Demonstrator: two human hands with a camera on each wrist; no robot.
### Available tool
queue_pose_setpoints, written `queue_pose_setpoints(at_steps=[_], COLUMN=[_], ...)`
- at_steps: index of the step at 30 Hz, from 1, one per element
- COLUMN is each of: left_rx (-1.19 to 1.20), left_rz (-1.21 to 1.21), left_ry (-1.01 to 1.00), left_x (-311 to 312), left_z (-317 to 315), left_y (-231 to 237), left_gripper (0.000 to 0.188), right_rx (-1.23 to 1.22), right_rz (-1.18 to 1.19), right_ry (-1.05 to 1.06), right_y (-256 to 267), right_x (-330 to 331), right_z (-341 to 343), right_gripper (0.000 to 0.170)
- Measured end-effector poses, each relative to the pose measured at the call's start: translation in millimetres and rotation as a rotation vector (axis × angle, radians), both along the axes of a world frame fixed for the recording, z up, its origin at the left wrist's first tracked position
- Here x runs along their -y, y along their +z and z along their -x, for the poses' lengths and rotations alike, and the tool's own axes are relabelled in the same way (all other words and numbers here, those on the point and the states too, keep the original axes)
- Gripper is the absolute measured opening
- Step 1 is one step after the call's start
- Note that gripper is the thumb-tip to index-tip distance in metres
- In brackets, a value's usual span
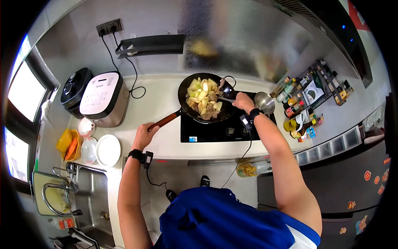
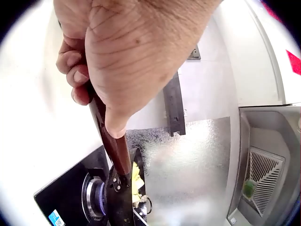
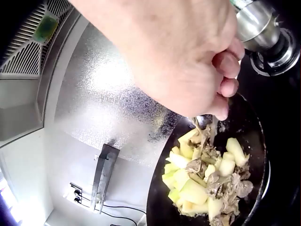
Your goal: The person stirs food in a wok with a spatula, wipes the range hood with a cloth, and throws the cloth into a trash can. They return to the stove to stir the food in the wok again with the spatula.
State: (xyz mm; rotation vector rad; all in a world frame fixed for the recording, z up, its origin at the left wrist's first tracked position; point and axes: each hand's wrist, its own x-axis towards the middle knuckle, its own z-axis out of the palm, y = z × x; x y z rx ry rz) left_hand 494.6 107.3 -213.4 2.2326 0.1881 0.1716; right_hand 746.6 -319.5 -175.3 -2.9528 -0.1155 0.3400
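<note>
A black wok (image 1: 229,112) sits on the stove, full of pale green-white vegetable chunks (image 1: 203,91) and browned sliced meat (image 3: 230,193). My left hand (image 1: 144,136) grips the wok's brown wooden handle (image 2: 114,146), the thumb lying along its top. Over the wok's right side, my right hand (image 1: 243,102) holds a metal cooking utensil (image 1: 226,99); its working end is buried in the food. In the right wrist view the fingers of this hand are curled above the pan. A blue flame (image 2: 101,197) shows under the wok in the left wrist view.
A metal ladle or small pot (image 1: 264,103) stands on the right burner. Sauce bottles (image 1: 293,108) and a spice rack (image 1: 327,83) line the right side. Left are a rice cooker (image 1: 103,99), a white plate (image 1: 108,150) and a sink (image 1: 93,195). An oil jug (image 1: 247,169) stands below the counter.
</note>
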Motion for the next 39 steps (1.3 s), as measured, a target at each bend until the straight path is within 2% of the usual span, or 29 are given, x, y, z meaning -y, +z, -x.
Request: queue_pose_setpoints(at_steps=[5,10,15,18,25,29,32,35,39], left_rx=[0.032,0.035,0.033,0.042,0.075,0.059,0.062,0.073,0.072], left_rz=[-0.034,-0.042,-0.052,-0.065,-0.056,-0.048,-0.036,-0.033,-0.018], left_ry=[0.020,0.040,0.044,0.032,0.028,0.028,0.029,0.037,0.027], left_x=[-2.4,-2.4,-2.8,-2.0,-4.2,-4.0,-3.2,-2.2,-4.5], left_z=[0.7,0.1,-0.7,-1.1,-0.8,0.1,1.1,2.8,1.8], left_y=[-11.6,-15.9,-19.5,-17.5,-21.2,-19.3,-15.8,-12.8,-16.0], left_gripper=[0.032,0.035,0.036,0.035,0.034,0.034,0.033,0.032,0.033], right_rx=[0.108,0.349,0.458,0.504,0.562,0.593,0.578,0.528,0.487], right_rz=[0.008,0.112,0.251,0.337,0.561,0.604,0.595,0.691,0.751], right_ry=[0.086,0.356,0.516,0.596,0.717,0.873,0.963,0.966,0.986], right_y=[-6.1,16.2,42.0,62.7,137.0,170.8,164.1,149.1,99.2], right_x=[1.7,25.6,29.8,23.3,-9.4,-38.0,-61.7,-86.8,-95.4], right_z=[11.3,34.9,53.0,59.2,79.3,83.9,74.6,75.8,60.8], right_gripper=[0.030,0.021,0.016,0.011,0.015,0.013,0.010,0.010,0.013])
